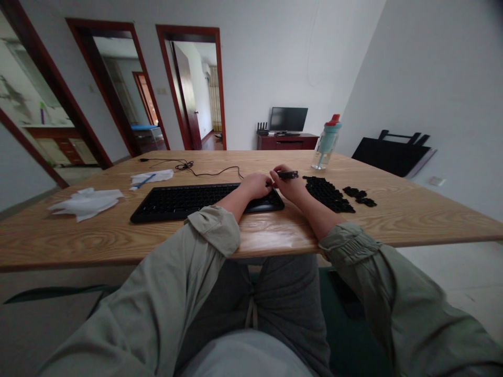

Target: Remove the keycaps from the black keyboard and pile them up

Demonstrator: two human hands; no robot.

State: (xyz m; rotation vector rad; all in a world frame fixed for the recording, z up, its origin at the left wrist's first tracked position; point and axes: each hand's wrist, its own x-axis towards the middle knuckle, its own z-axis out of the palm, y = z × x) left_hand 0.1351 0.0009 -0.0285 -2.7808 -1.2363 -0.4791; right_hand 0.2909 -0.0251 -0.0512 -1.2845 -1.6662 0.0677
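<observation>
A black keyboard (184, 201) lies on the wooden table in front of me. My left hand (255, 186) rests on its right end, fingers curled in; whatever is between the fingertips is hidden. Close beside it, my right hand (288, 186) is closed around a slim black tool (288, 175), whose tip is too small to make out. Right of that hand lies a dense patch of loose black keycaps (328, 193), with a smaller group of keycaps (359, 196) farther right.
A clear bottle with a red lid (328, 141) stands behind the keycaps. The keyboard's cable (212, 173) trails over the far left of the table (98, 241). At left lie crumpled white tissue (88, 203) and a blue stick-like item (144, 181) on another white sheet.
</observation>
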